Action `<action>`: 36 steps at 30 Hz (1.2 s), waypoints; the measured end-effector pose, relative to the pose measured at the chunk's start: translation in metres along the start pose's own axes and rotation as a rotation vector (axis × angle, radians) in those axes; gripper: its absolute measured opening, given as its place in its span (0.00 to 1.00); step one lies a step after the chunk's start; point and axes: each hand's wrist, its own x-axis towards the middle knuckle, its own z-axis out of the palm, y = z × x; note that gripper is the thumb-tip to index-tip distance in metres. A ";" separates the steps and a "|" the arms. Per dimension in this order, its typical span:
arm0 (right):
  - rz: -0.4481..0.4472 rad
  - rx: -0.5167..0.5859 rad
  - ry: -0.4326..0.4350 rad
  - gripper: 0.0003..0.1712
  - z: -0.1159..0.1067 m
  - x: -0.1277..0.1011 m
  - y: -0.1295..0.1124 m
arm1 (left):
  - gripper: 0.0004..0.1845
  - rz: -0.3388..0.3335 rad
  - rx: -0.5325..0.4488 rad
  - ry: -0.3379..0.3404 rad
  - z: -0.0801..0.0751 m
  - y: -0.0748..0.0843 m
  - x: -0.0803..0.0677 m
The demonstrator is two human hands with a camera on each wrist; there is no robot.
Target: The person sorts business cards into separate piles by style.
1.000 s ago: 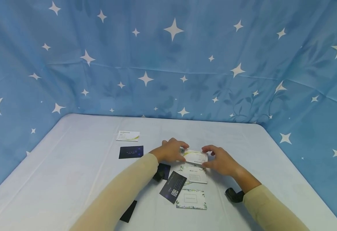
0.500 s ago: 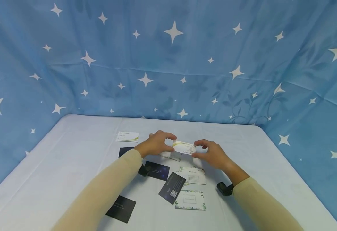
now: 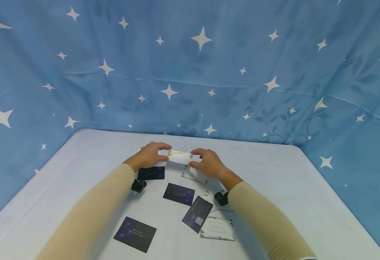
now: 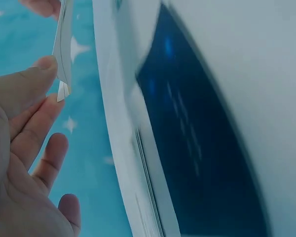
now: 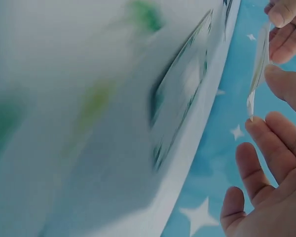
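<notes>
At the left, a dark navy rectangular card (image 3: 135,234) lay flat on the white-covered bench (image 3: 69,180). Farther back, the left hand (image 3: 149,155) pinched the left end of a white rectangular card with yellow curves (image 3: 179,156), raised above the bench between both hands. A black rectangular card with a QR code (image 3: 196,213) lay nearer the person. The right hand (image 3: 208,164) pinched the raised card's right end.
</notes>
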 end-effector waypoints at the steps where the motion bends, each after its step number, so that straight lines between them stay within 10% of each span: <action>1: 0.000 -0.002 -0.004 0.30 0.003 0.005 -0.004 | 0.29 -0.011 -0.004 0.003 -0.003 -0.005 -0.002; 16: 0.030 0.020 -0.065 0.32 0.035 0.056 -0.047 | 0.29 -0.105 -0.040 0.024 -0.035 -0.053 -0.013; 36: 0.090 0.032 -0.106 0.29 0.074 0.078 -0.069 | 0.29 -0.179 -0.177 0.015 -0.041 -0.092 -0.024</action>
